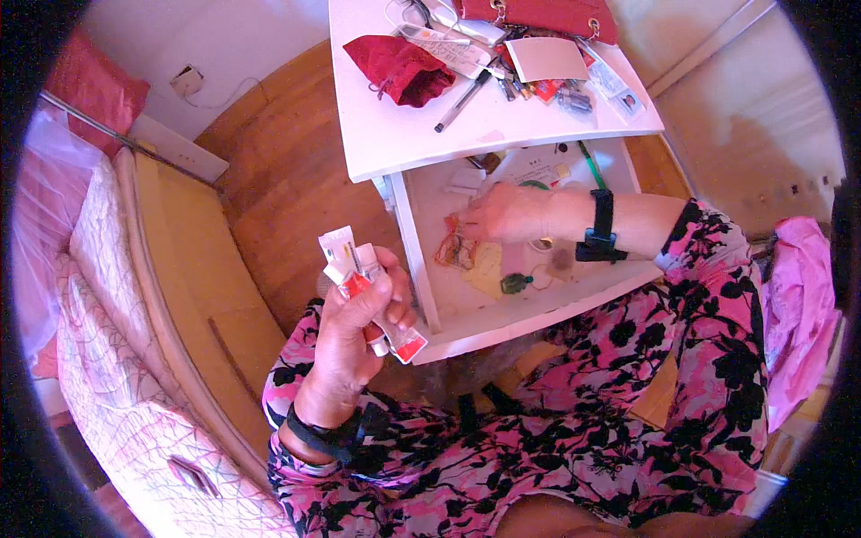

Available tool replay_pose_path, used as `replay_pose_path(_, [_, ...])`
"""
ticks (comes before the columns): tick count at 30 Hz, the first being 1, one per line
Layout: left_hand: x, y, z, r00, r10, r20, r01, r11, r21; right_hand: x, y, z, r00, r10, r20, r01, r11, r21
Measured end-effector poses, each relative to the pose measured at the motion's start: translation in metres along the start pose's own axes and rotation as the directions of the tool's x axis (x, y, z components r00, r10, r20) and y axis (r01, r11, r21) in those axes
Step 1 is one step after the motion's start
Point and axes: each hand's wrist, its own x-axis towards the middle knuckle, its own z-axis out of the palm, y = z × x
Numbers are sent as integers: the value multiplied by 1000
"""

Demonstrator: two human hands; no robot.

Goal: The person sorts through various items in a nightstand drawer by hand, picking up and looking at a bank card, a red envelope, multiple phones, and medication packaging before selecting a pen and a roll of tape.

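your left hand [354, 336] pinches small tubes [359, 278] while your right hand [493, 215] rummages the open drawer [538, 305], fingers curled on clutter — judge next a clean pick.

White tubes [359, 278] with red ends; a white desk [404, 134] and drawer [421, 260]; a dark red pouch [399, 67]; a black pen [462, 101]; pink sleeves [708, 332] patterned with black flowers; black wristbands [601, 229]; brown wooden floor [287, 179].

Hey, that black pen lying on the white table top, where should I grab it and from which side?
Pinch the black pen mid-barrel from above. It lies flat and diagonal with bare table along both sides, though its upper end sits among clutter.
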Motion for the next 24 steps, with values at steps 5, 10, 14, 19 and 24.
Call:
replay_pose_path(5, [-3,0,-6,1000,-2,-8,2,1000,-23,14,-2,21,961,165,221,-155,986,-64])
replay_pose_path(10, [-4,2,-4,1000,-3,-6,3,1000,-15,19,-5,20,982,156,104,-155,988,-18])
replay_pose_path(14, [1,2,-1,1000,-8,20,8,1000,-5,17,-5,21,942,260,213,-270,963,19])
replay_pose_path(19, [-3,2,-6,1000,-8,-4,8,1000,0,5,-7,3,934,357,14,-356,927,115])
replay_pose_path(24, [-5,1,0,1000,11,5,-11,1000,1,-23,-19,-46,751,632,192,-580,493,648])
